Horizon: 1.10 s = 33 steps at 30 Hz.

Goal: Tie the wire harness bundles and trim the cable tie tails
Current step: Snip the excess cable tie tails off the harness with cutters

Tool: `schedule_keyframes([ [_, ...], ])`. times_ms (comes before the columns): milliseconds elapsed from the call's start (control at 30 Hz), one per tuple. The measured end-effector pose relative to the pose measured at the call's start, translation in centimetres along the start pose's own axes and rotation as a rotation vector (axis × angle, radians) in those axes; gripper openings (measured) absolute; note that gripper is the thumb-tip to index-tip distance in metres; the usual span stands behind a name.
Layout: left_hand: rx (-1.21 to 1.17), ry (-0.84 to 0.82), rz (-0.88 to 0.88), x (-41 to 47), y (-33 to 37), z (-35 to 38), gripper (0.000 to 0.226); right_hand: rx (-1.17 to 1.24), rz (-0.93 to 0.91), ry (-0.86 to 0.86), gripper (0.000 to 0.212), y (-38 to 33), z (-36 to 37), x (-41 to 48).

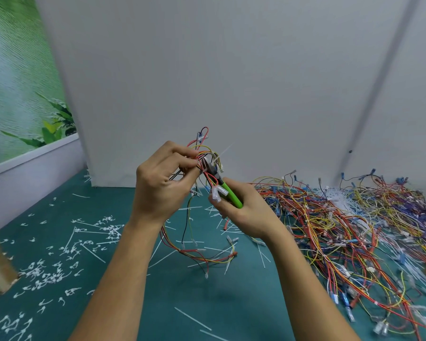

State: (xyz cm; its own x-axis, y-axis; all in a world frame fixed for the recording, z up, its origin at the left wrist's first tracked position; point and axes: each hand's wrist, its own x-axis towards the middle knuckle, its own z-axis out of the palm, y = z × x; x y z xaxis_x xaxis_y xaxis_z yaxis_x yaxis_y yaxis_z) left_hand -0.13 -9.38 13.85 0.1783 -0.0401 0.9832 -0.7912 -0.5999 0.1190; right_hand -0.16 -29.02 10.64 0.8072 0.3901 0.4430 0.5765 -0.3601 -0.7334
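While the left hand [162, 183] pinches the wire bundle [204, 153] between thumb and curled fingers, raised clear of the bench [138, 286], the right hand [246, 212] has its grip clenched round the green handles of the cutters [228, 191]. The tool slants up and to the left from that fist, and its dark head sits in among the red and yellow wires just beside the left fingertips. Whether the jaws are parted or closed I cannot tell; the wires cross in front of them.

What matters is the cable tie tail [225, 150]. It sticks out of the bundle as a thin pale strip, with its long axis running up and to the right, away from the left hand. It lies just above and to the right of the cutter head, so the blades look to be near its root but not plainly on it. My guess is the cut wants a small shift of the head toward the tail's base, close to the tie and clear of the wires.

Trimmed tails [42, 271] litter the bench on the left, and a heap of harnesses [342, 230] lies on the right.
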Motion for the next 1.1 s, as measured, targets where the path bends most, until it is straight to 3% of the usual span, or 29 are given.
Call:
schedule_keyframes([
  [467, 0.005, -0.001, 0.018, -0.03, -0.20, -0.03, 0.007, -0.034, -0.002, 0.041, 0.025, 0.29, 0.30, 0.11],
  [633, -0.001, 0.004, 0.012, -0.04, -0.26, 0.03, 0.008, -0.024, -0.001, 0.010, 0.037, -0.13, 0.23, -0.05],
  [767, -0.003, -0.004, 0.014, -0.11, -0.35, 0.02, 0.007, -0.013, 0.012, 0.020, 0.025, 0.09, 0.27, 0.00],
  [1033, -0.004, -0.014, 0.014, -0.24, -0.59, 0.16, 0.007, -0.040, 0.013, 0.013, 0.026, 0.14, 0.04, 0.03],
  [1100, -0.010, -0.010, 0.013, -0.27, -0.64, 0.23, 0.007, -0.021, 0.010, -0.009, 0.035, -0.08, -0.03, -0.08],
])
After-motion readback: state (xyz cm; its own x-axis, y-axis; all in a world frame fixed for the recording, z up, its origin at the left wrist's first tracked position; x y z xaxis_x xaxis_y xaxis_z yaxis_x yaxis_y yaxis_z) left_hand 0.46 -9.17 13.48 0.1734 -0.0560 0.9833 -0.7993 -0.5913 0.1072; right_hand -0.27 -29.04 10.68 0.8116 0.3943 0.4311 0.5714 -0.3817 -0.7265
